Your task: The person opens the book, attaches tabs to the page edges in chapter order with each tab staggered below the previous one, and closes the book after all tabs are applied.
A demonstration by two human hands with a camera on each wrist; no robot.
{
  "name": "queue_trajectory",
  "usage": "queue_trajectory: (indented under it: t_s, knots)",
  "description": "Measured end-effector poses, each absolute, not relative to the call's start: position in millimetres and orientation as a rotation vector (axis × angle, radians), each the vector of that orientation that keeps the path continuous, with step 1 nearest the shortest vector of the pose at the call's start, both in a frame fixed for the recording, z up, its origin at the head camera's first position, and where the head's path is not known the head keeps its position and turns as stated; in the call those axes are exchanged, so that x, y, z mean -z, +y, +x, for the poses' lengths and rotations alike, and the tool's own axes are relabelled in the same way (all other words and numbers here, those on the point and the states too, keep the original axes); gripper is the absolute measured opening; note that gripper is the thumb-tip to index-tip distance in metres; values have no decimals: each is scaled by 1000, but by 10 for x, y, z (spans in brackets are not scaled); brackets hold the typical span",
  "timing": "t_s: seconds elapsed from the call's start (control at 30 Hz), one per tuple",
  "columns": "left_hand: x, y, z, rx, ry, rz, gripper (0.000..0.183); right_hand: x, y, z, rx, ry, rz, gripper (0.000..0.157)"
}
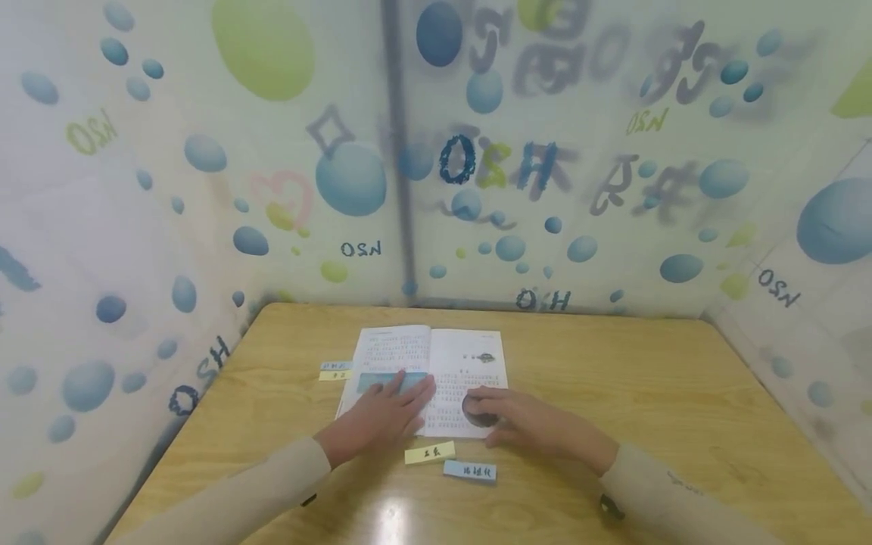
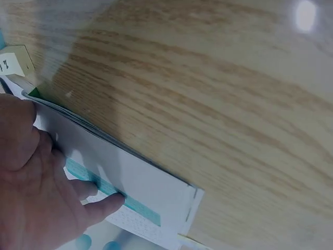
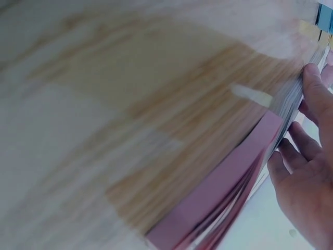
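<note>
An open book [image 1: 466,344] lies on the wooden table. My left hand [image 1: 388,409] rests palm down on its left page, fingers stretched across a teal printed band [image 1: 371,381] toward the fold. In the left wrist view, the left fingertips [image 2: 115,200] lie on that band. My right hand [image 1: 534,420] is at the lower part of the right page, its fingers loosely bent over a dark round shape [image 1: 479,412] that they partly cover. The right wrist view has the right thumb [image 3: 315,86] at the book's edge, near a pink cover flap [image 3: 223,177].
A yellow labelled block [image 1: 430,453] and a blue one [image 1: 470,472] lie just in front of the book. Another blue block [image 1: 336,365] and yellow block [image 1: 334,375] lie at its left edge. A patterned wall [image 1: 477,257] stands behind the table [image 1: 613,356].
</note>
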State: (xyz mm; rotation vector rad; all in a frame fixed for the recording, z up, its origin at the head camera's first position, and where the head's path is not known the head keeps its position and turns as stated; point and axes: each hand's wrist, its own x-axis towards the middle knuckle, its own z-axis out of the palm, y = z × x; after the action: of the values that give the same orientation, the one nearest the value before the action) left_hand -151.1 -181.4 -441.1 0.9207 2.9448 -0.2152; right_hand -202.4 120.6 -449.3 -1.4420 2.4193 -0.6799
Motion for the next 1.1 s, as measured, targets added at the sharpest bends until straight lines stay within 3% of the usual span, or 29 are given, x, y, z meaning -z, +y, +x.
queue_trajectory:
  t_s: [0.63, 0.87, 1.1]
  knots:
    - [4396, -1908, -1520, -55, 2768, 867, 60, 4496, 1240, -2076, 698, 2402, -1369, 57]
    - [4365, -1833, -1625, -110, 2803, 810, 59, 4287, 1384, -2212, 783, 2439, -1282, 34]
    - [4316, -1681, -1713, -221, 2878, 765, 54, 4098, 1738, -2296, 716, 2581, -1307, 23]
